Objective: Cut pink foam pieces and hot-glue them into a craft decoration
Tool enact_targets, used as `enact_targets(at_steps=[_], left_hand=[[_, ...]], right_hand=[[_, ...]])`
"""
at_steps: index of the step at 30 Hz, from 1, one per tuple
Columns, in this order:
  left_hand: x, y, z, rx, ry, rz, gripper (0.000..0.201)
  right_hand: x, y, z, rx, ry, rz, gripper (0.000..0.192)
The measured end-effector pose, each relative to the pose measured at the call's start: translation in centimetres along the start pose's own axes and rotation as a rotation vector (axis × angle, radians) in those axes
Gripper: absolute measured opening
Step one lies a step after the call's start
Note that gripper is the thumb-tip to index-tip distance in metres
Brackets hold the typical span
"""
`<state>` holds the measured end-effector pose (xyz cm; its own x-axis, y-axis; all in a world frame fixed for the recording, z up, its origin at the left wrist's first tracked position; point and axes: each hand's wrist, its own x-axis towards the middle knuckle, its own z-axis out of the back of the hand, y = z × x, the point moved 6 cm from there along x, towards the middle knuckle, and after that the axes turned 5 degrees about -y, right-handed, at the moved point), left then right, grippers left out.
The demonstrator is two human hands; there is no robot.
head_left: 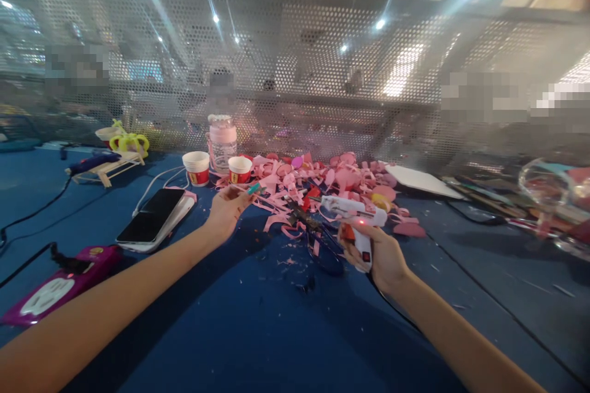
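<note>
Left grip (225,212): thumb and fingers together, pinched on a small teal piece (254,188) that projects from the fingertips toward the right grip. The piece is too small to identify further.

Right grip (381,253): fingers closed around the handle of a white glue gun (343,205) with an orange trigger. A red light shows on the gun. The nozzle points left, toward the teal piece, and stands apart from it. A black cord (397,306) runs below the right wrist.

Between the two grips, scissors (308,219) lie on the blue desk (258,325), the handles nearest the right grip. Beyond both grips, a heap of pink paper scraps (345,179) spreads across the desk.

Just beyond the left grip stand two paper cups, the left cup (196,171) and the right cup (240,172), both upright; a clear bottle (224,135) with a pink band stands behind them. To the left of the left grip lies a phone (153,216), face up; farther left, near the forearm, a purple power strip (94,256). Beyond the right grip, to its right, lies a white board (421,181).
</note>
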<state>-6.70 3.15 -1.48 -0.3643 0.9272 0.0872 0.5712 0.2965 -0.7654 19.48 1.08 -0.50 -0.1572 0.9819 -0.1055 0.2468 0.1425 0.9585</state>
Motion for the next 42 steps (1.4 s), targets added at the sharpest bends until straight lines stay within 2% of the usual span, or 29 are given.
enact_targets(at_steps=[3, 7, 13, 20, 23, 27, 29, 30, 33, 36, 39, 42], left_hand=[[0.5, -2.0, -0.5, 0.111, 0.072, -0.167, 0.018], [0.3, -3.2, -1.3, 0.216, 0.133, -0.239, 0.018], [-1.1, -3.8, -2.9, 0.338, 0.196, -0.254, 0.014], [-1.9, -4.0, -3.6, 0.361, 0.194, -0.238, 0.014], [-1.8, -4.9, -3.7, 0.404, 0.167, -0.290, 0.011], [-1.4, -7.0, -3.5, 0.510, 0.115, -0.431, 0.012], [-1.1, -8.2, -3.3, 0.566, 0.073, -0.520, 0.011], [-1.0, -8.7, -3.1, 0.584, 0.045, -0.563, 0.010], [-0.8, -9.8, -2.6, 0.601, -0.035, -0.658, 0.009], [-0.9, -9.9, -2.5, 0.577, -0.065, -0.662, 0.009], [-0.9, -9.0, -2.8, 0.552, -0.014, -0.552, 0.011], [-0.8, -8.2, -3.0, 0.521, 0.036, -0.463, 0.012]], right_hand=[[0.3, 0.2, 0.1, 0.042, 0.041, -0.011, 0.021], [0.4, 0.4, 0.0, 0.092, 0.060, -0.013, 0.017], [0.3, 0.4, -0.3, 0.125, 0.063, -0.032, 0.015], [0.3, 0.4, -0.3, 0.077, 0.072, -0.007, 0.016], [0.6, 0.8, 0.8, -0.128, -0.047, 0.144, 0.019], [-0.2, 2.7, 1.2, -0.798, -0.260, 0.574, 0.017], [-0.9, 3.0, 0.3, -1.096, -0.273, 0.742, 0.013], [-1.1, 2.8, -0.1, -1.208, -0.255, 0.775, 0.012], [-1.1, 1.8, -1.1, -1.483, -0.179, 0.733, 0.019], [-0.9, 1.0, -1.4, -1.662, -0.137, 0.645, 0.022], [-0.7, 0.7, -1.2, -1.671, -0.112, 0.617, 0.020], [-0.5, 1.0, -0.8, -1.542, -0.113, 0.668, 0.019]])
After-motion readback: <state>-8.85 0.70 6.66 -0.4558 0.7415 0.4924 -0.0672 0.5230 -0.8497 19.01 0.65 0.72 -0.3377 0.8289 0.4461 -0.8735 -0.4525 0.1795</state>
